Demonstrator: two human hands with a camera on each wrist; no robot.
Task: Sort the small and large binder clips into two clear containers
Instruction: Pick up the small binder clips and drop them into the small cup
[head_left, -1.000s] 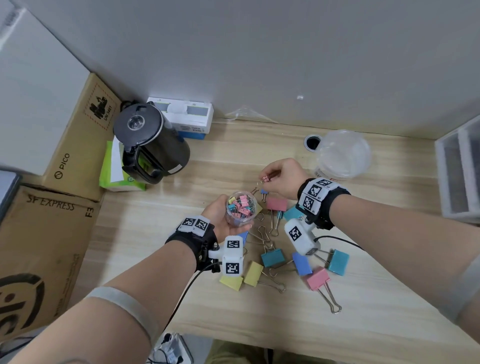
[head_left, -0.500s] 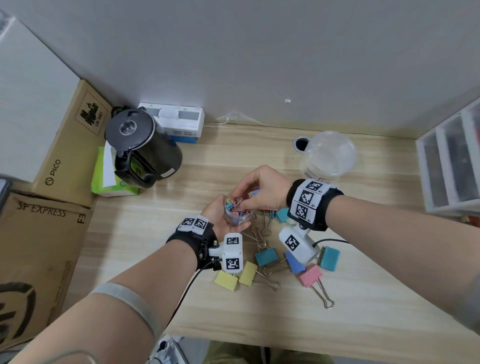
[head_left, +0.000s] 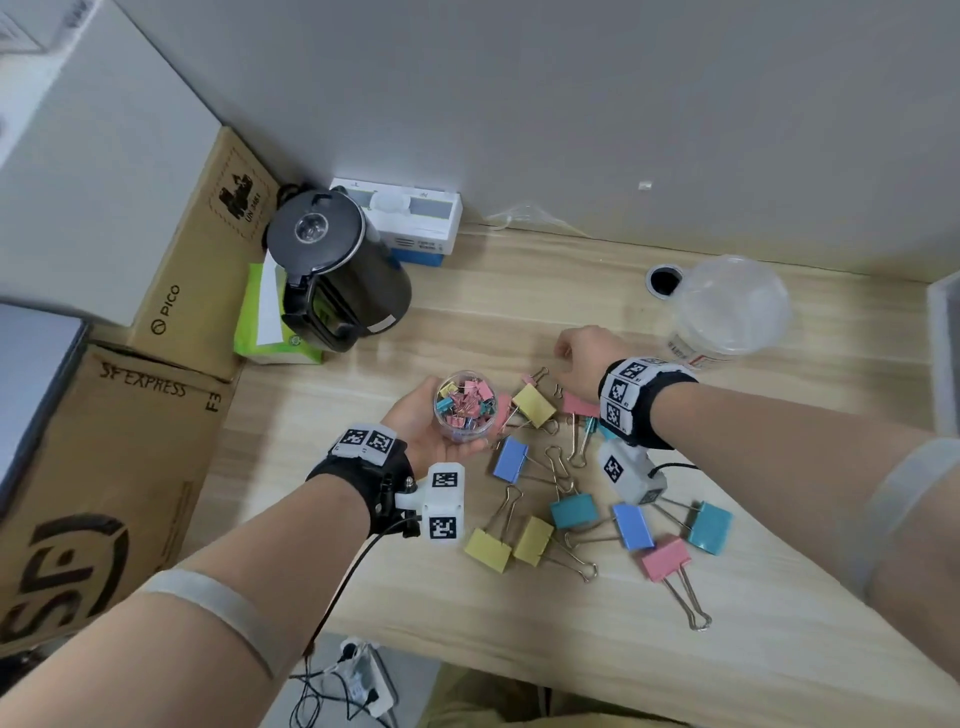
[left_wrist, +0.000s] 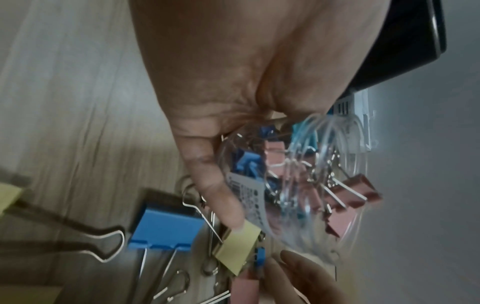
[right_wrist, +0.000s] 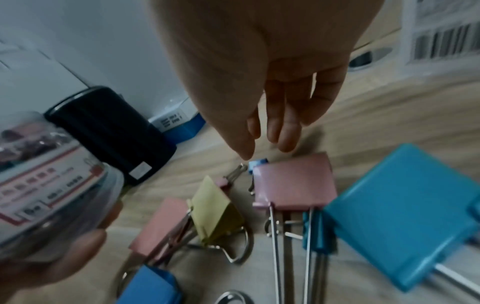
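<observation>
My left hand (head_left: 415, 418) grips a small clear container (head_left: 466, 407) packed with small coloured binder clips; the left wrist view shows the container (left_wrist: 298, 181) held against my palm. My right hand (head_left: 587, 358) hovers over the pile of large clips, holding nothing. In the right wrist view its fingers (right_wrist: 284, 142) hang straight just above a small blue clip (right_wrist: 257, 164) beside a large pink clip (right_wrist: 293, 183). Large clips lie scattered on the table, among them a yellow one (head_left: 533, 404), a blue one (head_left: 511, 460) and a teal one (head_left: 574, 511). The large clear container (head_left: 727, 306) stands at the back right.
A black kettle (head_left: 332, 270) and a green packet (head_left: 260, 332) stand at the back left, with cardboard boxes (head_left: 104, 467) beyond the table's left edge. A cable hole (head_left: 664, 279) lies next to the large container. A white drawer unit (head_left: 943, 353) is at the right edge.
My right hand was at the mouth of the small container with a small clip; it has moved back right over the pile, empty. My left hand still holds the container.
</observation>
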